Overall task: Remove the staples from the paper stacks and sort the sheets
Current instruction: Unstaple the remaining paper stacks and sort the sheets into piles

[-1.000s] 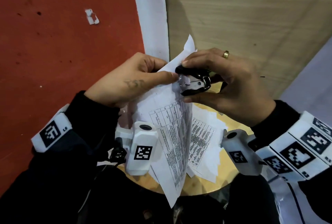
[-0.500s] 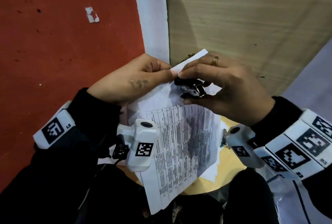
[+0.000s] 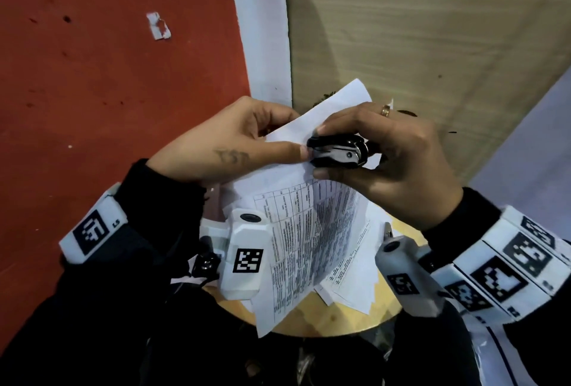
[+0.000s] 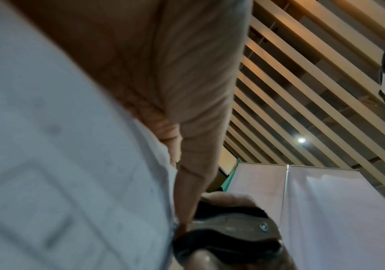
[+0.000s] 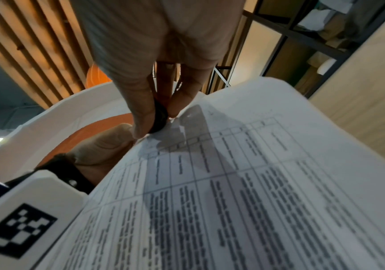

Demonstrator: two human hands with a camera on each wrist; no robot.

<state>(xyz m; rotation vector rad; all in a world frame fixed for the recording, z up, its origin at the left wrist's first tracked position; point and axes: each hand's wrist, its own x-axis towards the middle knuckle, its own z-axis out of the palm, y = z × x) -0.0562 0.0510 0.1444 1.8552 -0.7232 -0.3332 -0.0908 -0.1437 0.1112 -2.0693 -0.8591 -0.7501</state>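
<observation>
I saw my right hand (image 3: pixel 398 163) squeezing the black staple remover (image 3: pixel 338 150) between thumb below and forefinger above, the fingers (image 3: pixel 346 121) curled down over its top and pressed close together; its metal claws were set against the upper left corner of the stapled paper stack (image 3: pixel 312 231). From the right wrist view the thumb and two fingers (image 5: pixel 184 95) pinched the remover (image 5: pixel 159 117) right at the edge of that stack (image 5: pixel 244 182). My left hand (image 3: pixel 222 144) pinched the same corner just left of the remover, thumb lying flat on top of the sheet with its tip touching the claws, the other fingers curled underneath the paper. In the left wrist view the thumb (image 4: pixel 200 127) ran down to the remover (image 4: pixel 228 235), with the stack (image 4: pixel 60 164) blurred beside it. The stack was lifted, its printed page hanging down over the round wooden counter (image 3: pixel 324 320), where loose sheets (image 3: pixel 352 277) lay below the stack, to its right.
</observation>
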